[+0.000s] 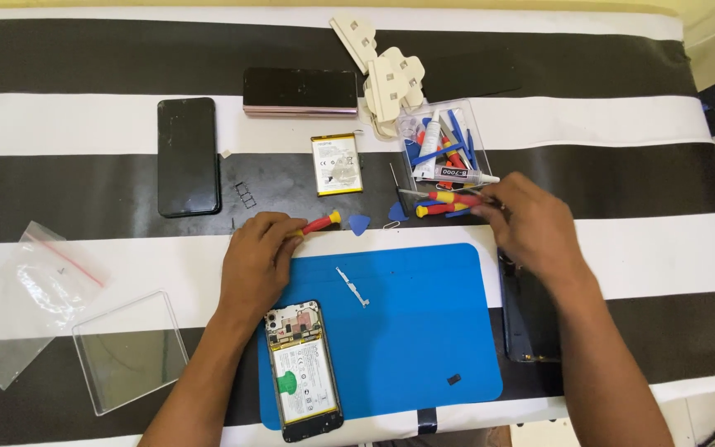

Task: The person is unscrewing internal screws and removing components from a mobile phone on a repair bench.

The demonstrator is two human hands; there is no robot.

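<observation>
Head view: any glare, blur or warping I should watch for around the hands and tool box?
Head view: even, soft light, faint shadows; right hand slightly motion-blurred over the screwdrivers; left hand sharp on the red-handled screwdriver; reflections on the clear lid and plastic bag; table stripes bow a little at the frame edges.

— What is laid out along the far side of the striped tablecloth point(84, 124)?

— A black phone point(187, 156), a dark slab with a pinkish edge point(299, 91), a loose battery point(337, 164) and cream plastic clips point(386, 70) are seen there.

— And nearer?

— A blue work mat point(424, 331) is spread out, with an opened phone point(304, 372) lying at its left edge. A clear lid point(130, 352) and a zip bag point(18, 302) are set at the left.
</observation>
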